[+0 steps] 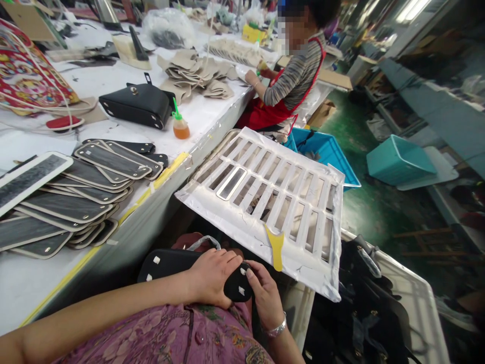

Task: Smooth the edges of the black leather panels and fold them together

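A black handbag lies across my lap with its flat base turned up. Small white patches sit near the corners of that base, and a handle wrapped in clear film shows behind it. My left hand lies over the base with the thumb hooked on the near edge, gripping the bag. At the bag's right end my right hand is closed on the edge, its thumb beside a white patch. Just beyond is a white slotted rack carrying one pale-rimmed dark panel and a yellow flat tool.
On the left table lie piled long panels, a finished black bag and a glue bottle. A co-worker sits ahead. Blue bins stand behind the rack; a bin of black bags is at right.
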